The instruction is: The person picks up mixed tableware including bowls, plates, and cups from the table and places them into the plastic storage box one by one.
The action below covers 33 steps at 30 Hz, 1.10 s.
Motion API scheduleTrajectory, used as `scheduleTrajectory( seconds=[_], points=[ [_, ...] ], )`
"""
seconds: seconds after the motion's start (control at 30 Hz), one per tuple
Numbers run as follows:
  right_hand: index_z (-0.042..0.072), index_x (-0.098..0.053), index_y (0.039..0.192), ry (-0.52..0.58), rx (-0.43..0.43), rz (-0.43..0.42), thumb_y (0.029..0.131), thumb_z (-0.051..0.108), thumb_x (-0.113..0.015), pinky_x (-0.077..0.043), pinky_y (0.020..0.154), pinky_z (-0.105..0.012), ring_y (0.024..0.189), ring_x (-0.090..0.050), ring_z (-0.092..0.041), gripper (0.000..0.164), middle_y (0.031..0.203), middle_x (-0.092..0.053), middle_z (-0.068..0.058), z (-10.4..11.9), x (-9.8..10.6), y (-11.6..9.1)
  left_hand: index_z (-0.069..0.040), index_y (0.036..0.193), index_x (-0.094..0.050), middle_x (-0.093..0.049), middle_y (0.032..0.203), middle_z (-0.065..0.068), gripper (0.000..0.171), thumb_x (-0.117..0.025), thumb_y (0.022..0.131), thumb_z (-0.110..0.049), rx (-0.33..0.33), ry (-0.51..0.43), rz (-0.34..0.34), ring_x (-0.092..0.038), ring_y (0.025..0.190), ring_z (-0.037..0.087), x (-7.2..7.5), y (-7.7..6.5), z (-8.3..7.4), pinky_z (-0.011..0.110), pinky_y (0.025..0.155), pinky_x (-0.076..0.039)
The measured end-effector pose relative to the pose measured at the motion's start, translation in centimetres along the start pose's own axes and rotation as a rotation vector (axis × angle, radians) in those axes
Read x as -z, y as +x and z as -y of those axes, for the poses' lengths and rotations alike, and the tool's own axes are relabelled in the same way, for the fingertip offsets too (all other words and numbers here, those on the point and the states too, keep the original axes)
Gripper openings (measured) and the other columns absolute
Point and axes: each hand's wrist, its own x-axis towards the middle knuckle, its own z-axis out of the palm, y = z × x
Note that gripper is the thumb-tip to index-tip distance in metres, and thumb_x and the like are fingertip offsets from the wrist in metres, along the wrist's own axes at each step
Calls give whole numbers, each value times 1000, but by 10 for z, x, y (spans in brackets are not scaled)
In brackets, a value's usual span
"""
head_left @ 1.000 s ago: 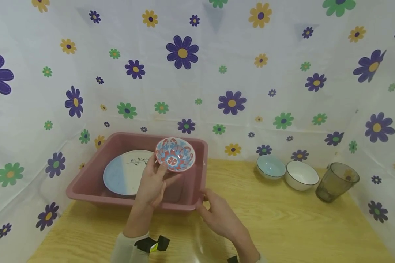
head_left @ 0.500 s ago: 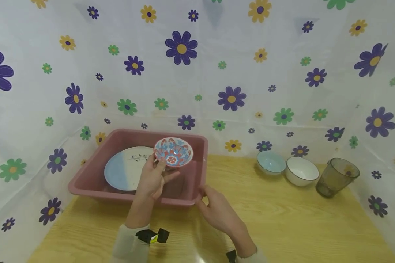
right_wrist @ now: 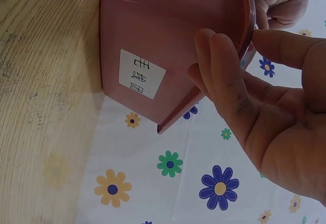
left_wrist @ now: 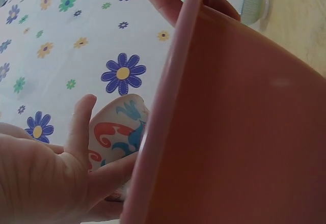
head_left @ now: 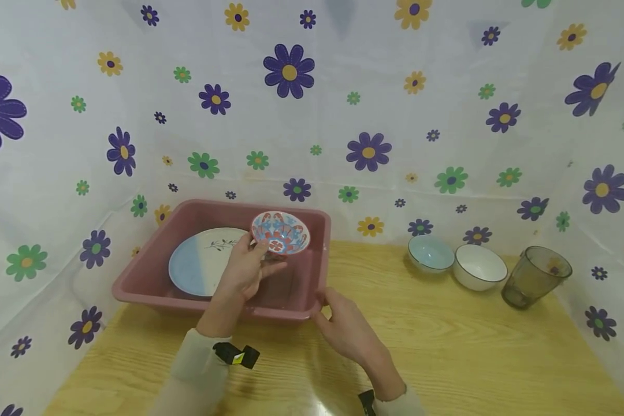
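In the head view my left hand (head_left: 242, 268) grips a small bowl (head_left: 281, 232) patterned in red and blue, thumb at its near rim. The bowl is tilted, its inside facing me, over the right part of a pink plastic basin (head_left: 151, 296). At the basin's near right corner, my right hand (head_left: 347, 329) pinches the rim between thumb and fingers; the right wrist view shows the thumb on one side of the rim (right_wrist: 248, 10) and fingertips on the other. A large oval plate (head_left: 191, 267), part blue and part cream with a leaf sprig, lies in the basin, partly behind my left hand.
To the right on the wooden table (head_left: 447, 346) stand a light blue bowl (head_left: 430, 254), a white bowl (head_left: 479, 267) and a tilted dark glass cup (head_left: 535, 277). A flowered cloth (head_left: 333, 121) hangs behind and at both sides. A white label (right_wrist: 141, 75) sticks to the basin's side.
The head view has tipped slightly downward, so the scene shifts up. The patterned bowl stays in my left hand above the basin, and my right hand keeps its hold on the rim.
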Motion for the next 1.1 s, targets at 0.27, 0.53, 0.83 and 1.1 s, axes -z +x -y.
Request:
scheduleTrajectory(
  seconds=[0.27,0.53,0.83,1.1],
  points=[
    [5,-59,125,-9,25,-10,99,12,-57,-50,71,-25,89,-57,-14,28,103,-66,-1,0,0,1,1,156,-13,-38,145,30,52,-31,107,-8,56,50,12,-66,91,17,-3,12,-4,29,75,-60],
    [8,-59,126,-8,28,-7,99,14,-56,-49,71,-26,89,-57,-13,27,103,-66,-2,0,1,0,4,154,-16,-40,144,32,51,-31,106,-4,110,59,-17,-62,108,30,-6,25,-6,26,71,-60],
    [8,-60,124,-19,23,0,99,13,-57,-49,70,-25,87,-57,-12,26,102,-65,1,0,1,1,11,151,-17,-39,143,35,50,-31,103,4,153,106,-42,-65,79,15,-3,44,4,27,71,-60],
    [9,-59,125,-4,14,8,100,15,-56,-49,70,-25,88,-57,-14,27,102,-64,1,0,1,1,13,148,-25,-46,133,33,57,-30,91,16,180,248,-102,-68,70,20,-5,59,-1,27,70,-60]
  ],
)
